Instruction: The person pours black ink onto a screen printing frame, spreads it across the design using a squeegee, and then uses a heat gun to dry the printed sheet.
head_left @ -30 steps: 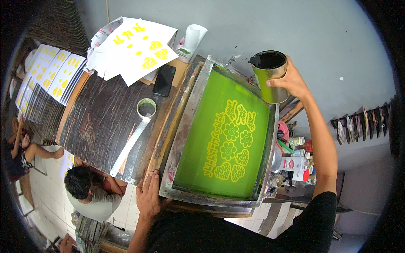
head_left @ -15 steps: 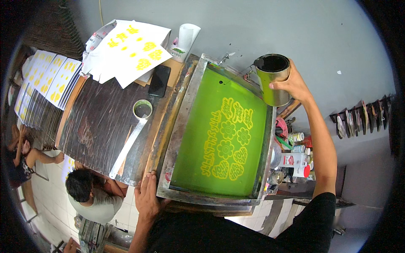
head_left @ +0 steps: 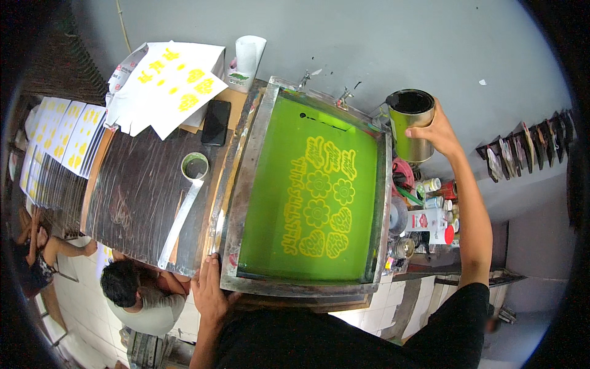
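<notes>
Gripping metal can [head_left: 410, 126], right hand [head_left: 437, 131].

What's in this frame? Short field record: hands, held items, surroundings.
left hand: rests on the near left corner of the screen frame
right hand: grip closed round a metal can, held upright past the frame's far right corner
can: open top, dark inside
screen: green mesh with yellow flower and lettering design
left of frame: dark table, tape roll, black phone, white sheets with yellow prints
right of frame: small bottles and jars
others: a person sits below the table
</notes>
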Motion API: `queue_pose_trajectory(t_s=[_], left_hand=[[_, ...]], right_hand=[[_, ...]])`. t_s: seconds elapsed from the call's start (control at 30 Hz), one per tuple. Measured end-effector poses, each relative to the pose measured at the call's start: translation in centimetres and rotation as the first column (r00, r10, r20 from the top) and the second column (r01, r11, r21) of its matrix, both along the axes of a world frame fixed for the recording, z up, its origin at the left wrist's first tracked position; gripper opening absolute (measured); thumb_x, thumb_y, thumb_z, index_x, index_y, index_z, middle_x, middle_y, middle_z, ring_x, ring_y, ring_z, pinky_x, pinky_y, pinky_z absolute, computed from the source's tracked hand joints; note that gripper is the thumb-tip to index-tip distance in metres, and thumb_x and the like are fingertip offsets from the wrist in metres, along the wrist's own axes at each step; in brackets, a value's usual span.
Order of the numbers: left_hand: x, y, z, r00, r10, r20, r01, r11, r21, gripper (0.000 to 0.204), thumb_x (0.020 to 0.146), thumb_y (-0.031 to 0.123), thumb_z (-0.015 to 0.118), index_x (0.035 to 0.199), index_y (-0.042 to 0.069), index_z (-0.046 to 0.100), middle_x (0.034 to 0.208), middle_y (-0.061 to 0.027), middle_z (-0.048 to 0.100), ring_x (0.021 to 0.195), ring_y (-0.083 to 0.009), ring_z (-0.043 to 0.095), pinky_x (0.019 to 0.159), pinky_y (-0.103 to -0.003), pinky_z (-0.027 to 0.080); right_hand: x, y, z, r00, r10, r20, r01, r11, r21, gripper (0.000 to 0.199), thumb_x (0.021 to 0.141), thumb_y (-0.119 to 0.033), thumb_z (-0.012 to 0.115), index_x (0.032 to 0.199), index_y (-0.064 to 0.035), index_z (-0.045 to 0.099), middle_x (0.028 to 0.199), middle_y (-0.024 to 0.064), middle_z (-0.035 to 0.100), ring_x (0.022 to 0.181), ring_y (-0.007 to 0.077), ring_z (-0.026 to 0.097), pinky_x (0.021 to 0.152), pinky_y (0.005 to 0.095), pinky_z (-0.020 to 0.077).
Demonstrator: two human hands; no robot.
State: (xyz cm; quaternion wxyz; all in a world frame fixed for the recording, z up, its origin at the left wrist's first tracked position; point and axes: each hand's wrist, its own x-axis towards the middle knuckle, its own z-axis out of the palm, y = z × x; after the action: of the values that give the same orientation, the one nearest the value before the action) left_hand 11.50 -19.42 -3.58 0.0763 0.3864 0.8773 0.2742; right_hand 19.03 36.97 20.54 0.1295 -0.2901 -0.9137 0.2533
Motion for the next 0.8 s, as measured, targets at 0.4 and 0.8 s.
queue_pose_trajectory(t_s=[0.4,0.8], left_hand=[[0.2,0.0,-0.2,1.0,0.011,-0.004,-0.011,1.0,-0.001,0.109,0.061,0.028,0.089,0.149,-0.004,0.034,0.152,-0.0156,0.045,0.141,-0.0325,0.042,0.107,-0.049,0.033],[0.1,-0.1,0.0,1.0,0.009,0.017,-0.01,1.0,0.022,0.109,0.059,0.026,0.089,0.149,-0.003,0.035,0.153,-0.0159,0.045,0.141,-0.0326,0.043,0.105,-0.049,0.035]], right_hand=[[3.4,0.6,0.6,0.998,-0.067,0.006,0.067,0.998,-0.007,0.095,0.058,-0.025,0.09,0.135,0.0035,0.042,0.124,0.0155,0.061,0.116,0.0245,0.059,0.104,0.0376,0.045],[-1.0,-1.5,0.4,0.999,-0.006,0.037,0.006,1.0,-0.007,0.093,0.061,-0.026,0.087,0.137,0.0021,0.042,0.127,0.0142,0.059,0.119,0.0238,0.055,0.106,0.0369,0.0425]])
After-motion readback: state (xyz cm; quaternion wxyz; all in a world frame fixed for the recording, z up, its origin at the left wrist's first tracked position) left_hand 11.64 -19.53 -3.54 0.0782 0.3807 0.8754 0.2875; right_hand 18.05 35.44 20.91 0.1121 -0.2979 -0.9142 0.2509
